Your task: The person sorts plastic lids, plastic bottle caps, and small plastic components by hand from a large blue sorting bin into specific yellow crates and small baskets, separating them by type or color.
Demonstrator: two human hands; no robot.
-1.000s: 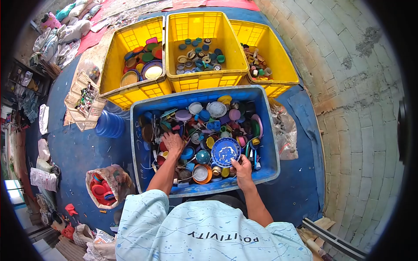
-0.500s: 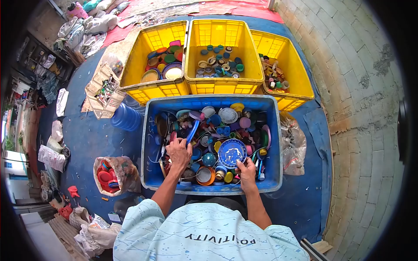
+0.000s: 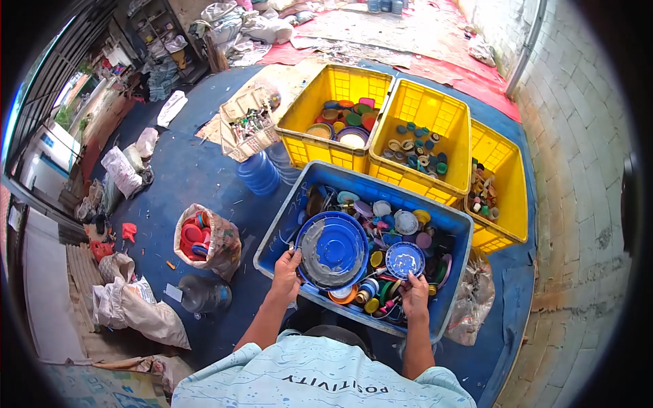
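Gripped at its left edge by my left hand (image 3: 288, 272) is a large round blue lid (image 3: 338, 243), its face smeared with grey residue. My right hand (image 3: 415, 297) pinches the lower rim of a smaller blue lid (image 3: 405, 260) with whitish patches. Both lids are held over a blue crate (image 3: 275, 241) of mixed plastic caps and lids, and the large one hides much of the crate's left side. A grey-white cap (image 3: 406, 222) and a yellow cap (image 3: 377, 259) lie among the pile.
Beyond the crate stand three yellow crates: one with colourful lids (image 3: 289, 145), one with bottle caps (image 3: 386, 168), one with small mixed caps (image 3: 510, 234). To the left are a sack of red lids (image 3: 224, 246) and a clear bottle (image 3: 204, 294). A block wall (image 3: 578, 224) bounds the right.
My left hand has raised the large blue lid out of the pile, turning its face up. My right hand still holds the smaller lid. The view has swung leftward.
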